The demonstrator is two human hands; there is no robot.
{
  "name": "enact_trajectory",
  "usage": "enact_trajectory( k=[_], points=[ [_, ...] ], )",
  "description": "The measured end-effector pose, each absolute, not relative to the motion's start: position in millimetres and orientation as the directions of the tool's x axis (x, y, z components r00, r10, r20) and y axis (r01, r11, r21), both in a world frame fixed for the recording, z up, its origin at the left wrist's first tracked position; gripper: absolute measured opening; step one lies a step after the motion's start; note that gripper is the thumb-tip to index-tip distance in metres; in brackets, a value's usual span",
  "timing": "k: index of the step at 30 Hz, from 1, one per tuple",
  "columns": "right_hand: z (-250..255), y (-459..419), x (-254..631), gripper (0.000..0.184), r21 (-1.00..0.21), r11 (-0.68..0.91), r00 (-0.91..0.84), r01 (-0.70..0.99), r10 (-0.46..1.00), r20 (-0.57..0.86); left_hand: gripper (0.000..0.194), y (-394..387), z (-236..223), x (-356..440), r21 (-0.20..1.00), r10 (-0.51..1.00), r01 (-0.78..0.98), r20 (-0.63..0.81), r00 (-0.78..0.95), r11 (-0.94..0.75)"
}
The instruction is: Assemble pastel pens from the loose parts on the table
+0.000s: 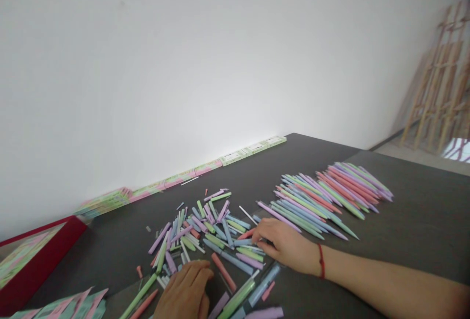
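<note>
My left hand [185, 289] is low in the view over the near side of a loose heap of pen parts [207, 226]. Its fingers are bent and close together, and whatever lies under them is hidden. At the heap's right edge is my right hand [282, 245], a red cord on its wrist. Its fingers curve downward with a gap to the thumb, and the fingertips are beside a red pen part [246, 233]. The heap mixes purple, green, blue and red barrels and caps with thin white refills. Longer green [237, 299] and blue pens [261, 287] lie between my hands.
Rows of pastel pens [316, 196] lie on the dark table [308, 152] to the right. Flat printed boxes [253, 148] line the wall. A red box [44, 260] stands at left, with pink and teal packets [77, 304] before it. Wooden racks [440, 84] lean far right.
</note>
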State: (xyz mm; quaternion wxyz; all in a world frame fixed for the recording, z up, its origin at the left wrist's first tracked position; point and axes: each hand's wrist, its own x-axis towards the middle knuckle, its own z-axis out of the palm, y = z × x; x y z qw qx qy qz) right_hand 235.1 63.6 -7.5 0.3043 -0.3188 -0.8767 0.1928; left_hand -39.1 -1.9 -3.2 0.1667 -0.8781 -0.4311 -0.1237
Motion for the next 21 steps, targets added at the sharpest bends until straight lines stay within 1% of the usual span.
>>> enact_trajectory(
  k=[3,5,7,10,12,14,16,18,19,21],
  points=[
    [-8,66,237,0.01,-0.484,0.712,-0.587,0.509,0.698,0.41,0.041,5,5,-7,-0.222,0.641,0.747,0.398,0.657,-0.627],
    [-7,66,238,0.011,-0.457,0.71,-0.579,0.536,0.703,0.413,0.049,10,6,12,-0.249,0.612,0.701,0.351,0.708,-0.668],
    [-6,66,239,0.012,-0.444,0.715,-0.585,0.54,0.698,0.413,0.053,14,3,21,-0.256,0.598,0.661,0.287,0.749,-0.705],
    [-6,65,239,0.013,-0.435,0.716,-0.588,0.546,0.697,0.41,0.05,15,-5,13,-0.273,0.56,0.612,0.248,0.79,-0.742],
    [-6,64,238,0.013,-0.436,0.718,-0.594,0.542,0.695,0.406,0.039,14,-7,3,-0.261,0.526,0.588,0.27,0.806,-0.766],
    [-7,63,236,0.012,-0.452,0.723,-0.599,0.522,0.688,0.409,0.027,11,-5,-4,-0.177,0.536,0.602,0.313,0.784,-0.778],
    [-7,63,234,0.012,-0.477,0.725,-0.6,0.497,0.684,0.415,0.02,10,0,-3,-0.034,0.633,0.676,0.32,0.705,-0.736],
    [-6,62,232,0.016,-0.502,0.712,-0.589,0.49,0.696,0.412,0.019,12,8,7,0.099,0.768,0.774,0.256,0.587,-0.625],
    [-6,61,232,0.02,-0.517,0.701,-0.579,0.492,0.707,0.407,0.019,14,11,14,0.142,0.822,0.815,0.207,0.53,-0.562],
    [-5,60,233,0.028,-0.552,0.675,-0.552,0.49,0.73,0.403,0.021,21,18,27,0.185,0.88,0.861,0.125,0.458,-0.474]
  ],
)
